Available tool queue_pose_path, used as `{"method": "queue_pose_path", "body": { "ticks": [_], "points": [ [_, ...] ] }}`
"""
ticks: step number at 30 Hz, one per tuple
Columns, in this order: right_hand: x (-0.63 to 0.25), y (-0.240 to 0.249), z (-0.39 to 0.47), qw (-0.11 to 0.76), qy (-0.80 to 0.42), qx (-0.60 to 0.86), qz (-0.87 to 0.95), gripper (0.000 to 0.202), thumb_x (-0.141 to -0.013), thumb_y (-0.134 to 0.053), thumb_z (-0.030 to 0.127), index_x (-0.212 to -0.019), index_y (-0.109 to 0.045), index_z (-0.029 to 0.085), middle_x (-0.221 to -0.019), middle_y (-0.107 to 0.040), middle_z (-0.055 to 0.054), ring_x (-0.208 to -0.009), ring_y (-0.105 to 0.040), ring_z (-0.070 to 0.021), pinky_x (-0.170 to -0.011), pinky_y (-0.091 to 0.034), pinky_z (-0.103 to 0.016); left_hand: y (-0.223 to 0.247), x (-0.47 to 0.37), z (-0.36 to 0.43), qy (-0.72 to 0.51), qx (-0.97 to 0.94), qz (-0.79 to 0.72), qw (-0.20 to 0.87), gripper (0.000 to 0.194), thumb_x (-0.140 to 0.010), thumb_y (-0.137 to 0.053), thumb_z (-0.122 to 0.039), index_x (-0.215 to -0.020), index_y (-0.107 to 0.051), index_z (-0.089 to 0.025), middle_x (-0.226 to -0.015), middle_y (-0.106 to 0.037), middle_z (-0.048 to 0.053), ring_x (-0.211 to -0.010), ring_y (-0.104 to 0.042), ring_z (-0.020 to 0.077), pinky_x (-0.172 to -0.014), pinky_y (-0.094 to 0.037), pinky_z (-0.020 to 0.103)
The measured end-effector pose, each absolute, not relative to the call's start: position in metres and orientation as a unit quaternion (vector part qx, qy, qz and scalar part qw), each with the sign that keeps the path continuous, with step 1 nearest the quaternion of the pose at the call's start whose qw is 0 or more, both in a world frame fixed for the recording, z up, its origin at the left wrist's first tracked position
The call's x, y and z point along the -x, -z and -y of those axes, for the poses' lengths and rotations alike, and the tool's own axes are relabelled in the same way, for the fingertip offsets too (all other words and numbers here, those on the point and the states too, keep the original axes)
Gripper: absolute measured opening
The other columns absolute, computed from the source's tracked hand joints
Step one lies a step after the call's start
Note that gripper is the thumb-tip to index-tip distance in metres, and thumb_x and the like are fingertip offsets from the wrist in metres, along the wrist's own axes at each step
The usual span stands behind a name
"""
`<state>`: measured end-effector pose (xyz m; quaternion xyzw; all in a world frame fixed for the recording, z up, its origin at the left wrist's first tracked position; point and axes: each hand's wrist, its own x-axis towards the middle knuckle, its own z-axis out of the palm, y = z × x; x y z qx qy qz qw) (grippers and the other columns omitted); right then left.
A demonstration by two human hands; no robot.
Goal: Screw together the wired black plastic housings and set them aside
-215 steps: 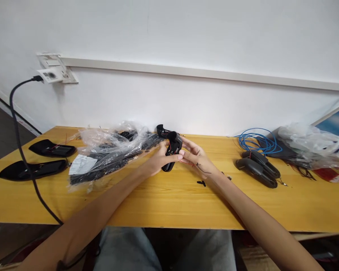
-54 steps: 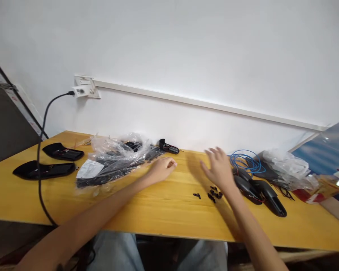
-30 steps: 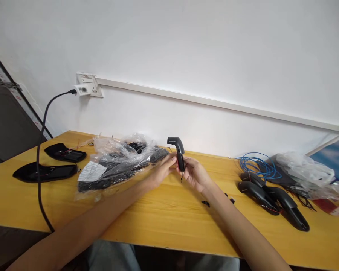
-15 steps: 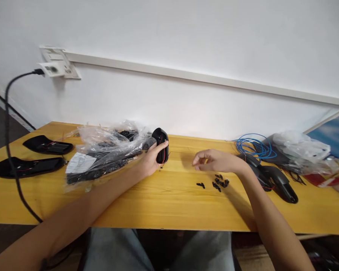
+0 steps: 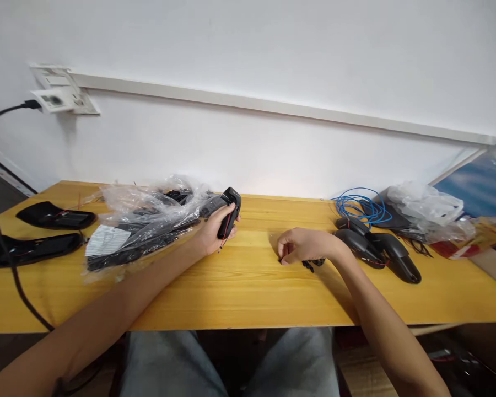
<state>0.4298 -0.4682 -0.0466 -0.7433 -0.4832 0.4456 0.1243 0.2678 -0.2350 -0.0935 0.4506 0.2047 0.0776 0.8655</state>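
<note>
My left hand point(image 5: 215, 229) is closed around a curved black plastic housing point(image 5: 228, 212) with thin red wires at its lower end, held just above the table. Lower on the table to the right, my right hand point(image 5: 300, 246) has its thumb and fingers pinched together. A bit of a small black piece point(image 5: 280, 260) shows at the fingertips. Behind that hand lie several more small black pieces point(image 5: 310, 266), partly hidden by it.
Two open black shells point(image 5: 55, 216) lie at the left. Beside them is a plastic bag point(image 5: 149, 215) of black parts. On the right are black housings point(image 5: 400, 259), coiled blue cable point(image 5: 359, 207) and a whitish bag point(image 5: 425, 201). A black cord point(image 5: 8, 248) hangs at left.
My right hand has come down onto the small black pieces and its fingers have closed. My left hand has turned the housing so that its side shows. The view has shifted slightly.
</note>
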Motion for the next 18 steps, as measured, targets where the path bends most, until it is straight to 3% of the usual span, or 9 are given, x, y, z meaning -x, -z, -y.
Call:
{"method": "queue_pose_path", "body": {
  "ticks": [3,7,12,18],
  "points": [
    [-0.425,0.046,0.466,0.161,-0.411,0.755,0.485,0.013,-0.081,-0.077,0.027,-0.091,-0.077,0.019,-0.084,-0.078,-0.002,-0.072,-0.066,-0.0161,-0.065,-0.046,-0.026,0.094,-0.266,0.235,-0.07,-0.455,-0.201,0.865,0.037,-0.089,-0.082,-0.047,-0.09,-0.058,-0.018,-0.078,-0.065,0.001,-0.044,-0.046,0.0071,-0.037,-0.029,0.021],
    [-0.42,0.05,0.458,0.285,-0.361,0.741,0.489,0.015,-0.084,-0.075,0.028,-0.097,-0.076,0.019,-0.091,-0.078,-0.004,-0.079,-0.068,-0.0169,-0.073,-0.053,-0.028,0.096,-0.266,0.234,-0.062,-0.462,-0.194,0.863,0.037,-0.086,-0.082,-0.047,-0.092,-0.06,-0.017,-0.077,-0.065,0.001,-0.044,-0.045,0.0073,-0.039,-0.029,0.022],
    [-0.411,0.066,0.444,0.462,-0.333,0.698,0.434,0.028,-0.087,-0.08,0.044,-0.098,-0.08,0.019,-0.095,-0.078,-0.006,-0.083,-0.067,-0.0171,-0.074,-0.055,-0.03,0.102,-0.268,0.238,-0.08,-0.481,-0.158,0.858,0.043,-0.077,-0.088,-0.048,-0.091,-0.06,-0.018,-0.074,-0.063,0.0,-0.047,-0.045,0.0071,-0.043,-0.031,0.022],
    [-0.395,0.08,0.424,0.628,-0.355,0.616,0.316,0.047,-0.077,-0.093,0.055,-0.103,-0.074,0.021,-0.09,-0.079,-0.004,-0.084,-0.073,-0.017,-0.074,-0.059,-0.03,0.105,-0.267,0.246,-0.09,-0.528,-0.151,0.831,0.053,-0.078,-0.088,-0.05,-0.114,-0.064,-0.019,-0.078,-0.067,0.0,-0.052,-0.051,0.0104,-0.047,-0.033,0.023]
  ]
}}
